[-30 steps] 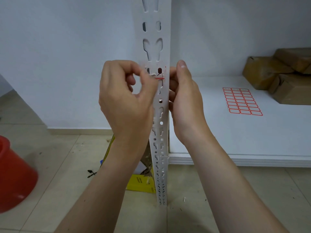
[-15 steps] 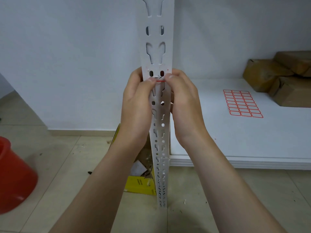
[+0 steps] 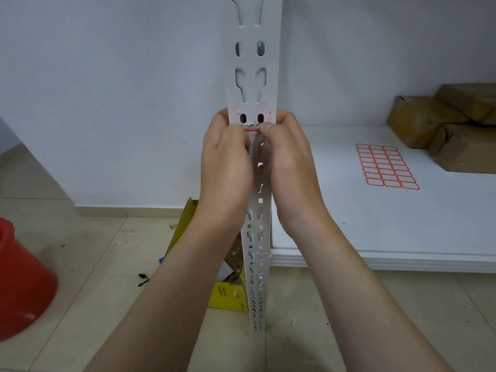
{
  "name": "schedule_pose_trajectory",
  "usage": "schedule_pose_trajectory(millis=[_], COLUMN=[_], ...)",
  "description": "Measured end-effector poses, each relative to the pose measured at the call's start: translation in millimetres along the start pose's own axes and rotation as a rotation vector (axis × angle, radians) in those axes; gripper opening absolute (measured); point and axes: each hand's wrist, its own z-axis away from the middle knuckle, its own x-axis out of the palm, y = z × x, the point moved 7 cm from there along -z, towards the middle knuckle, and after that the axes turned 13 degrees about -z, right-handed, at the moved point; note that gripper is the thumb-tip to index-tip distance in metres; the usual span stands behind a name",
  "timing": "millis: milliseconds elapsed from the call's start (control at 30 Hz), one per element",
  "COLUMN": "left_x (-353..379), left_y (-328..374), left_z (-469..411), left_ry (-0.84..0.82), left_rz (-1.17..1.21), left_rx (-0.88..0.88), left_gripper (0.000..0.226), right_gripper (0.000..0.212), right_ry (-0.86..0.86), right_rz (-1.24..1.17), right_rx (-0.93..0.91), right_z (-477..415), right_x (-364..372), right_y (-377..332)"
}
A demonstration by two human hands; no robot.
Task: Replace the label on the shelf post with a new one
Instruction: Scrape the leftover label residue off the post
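Gripping the white shelf post (image 3: 252,84) from both sides at the centre of the frame, the left hand (image 3: 225,170) and the right hand (image 3: 291,170) sit close together. Their fingers curl round the post's edges and their thumbs lie on its front face. The thumb tips nearly meet on the label (image 3: 252,130), just below a pair of dark oval slots. Only a red line and a torn whitish edge of it show between the thumbs; the rest is hidden under them. Faint red flecks and scuffs mark the post around those slots. The post runs upright from the top edge down to the tiled floor (image 3: 94,251). Right of the hands, a white shelf board (image 3: 375,226) carries a sheet of red-bordered labels (image 3: 386,166), lying flat and well apart from the post. Brown cardboard boxes (image 3: 442,124) are stacked at the right edge. Behind the left forearm, an open yellow box (image 3: 228,294) sits on the floor just beside the post. A red bucket (image 3: 21,285) stands at the lower left edge.
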Motion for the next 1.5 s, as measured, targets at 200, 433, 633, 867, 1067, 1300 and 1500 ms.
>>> schedule_pose_trajectory(millis=[200, 433, 633, 867, 1067, 1300, 1500], left_x=[1.8, 2.9, 2.3, 3.1, 3.4, 5.1, 4.9], left_y=[1.1, 2.1, 4.0, 6.1, 5.0, 2.3, 4.8], left_z=[4.5, 2.3, -0.5, -2.0, -4.7, -1.1, 3.4], left_ry=[-0.024, -0.026, -0.020, -0.046, -0.034, 0.022, -0.025], left_rz=[0.056, 0.067, 0.010, 0.034, 0.008, -0.013, 0.018], left_rx=[0.002, -0.030, -0.034, -0.039, -0.027, 0.053, 0.057], left_gripper=[0.022, 0.027, 0.034, 0.032, 0.033, 0.023, 0.023], right_gripper=[0.019, 0.013, 0.014, 0.014, 0.014, 0.019, 0.014], right_ry=[-0.014, -0.029, -0.025, -0.017, -0.015, -0.023, -0.025], right_rz=[-0.045, -0.047, -0.044, -0.032, -0.028, -0.069, -0.077], right_rx=[-0.005, -0.009, -0.006, -0.009, -0.004, 0.005, -0.010], right_z=[-0.1, -0.4, -1.9, -0.6, -0.8, -1.2, -0.9], right_x=[-0.5, 1.3, 0.9, 0.9, 0.3, 1.3, 1.7], right_y=[1.2, 1.7, 2.0, 1.7, 2.6, 2.7, 2.4])
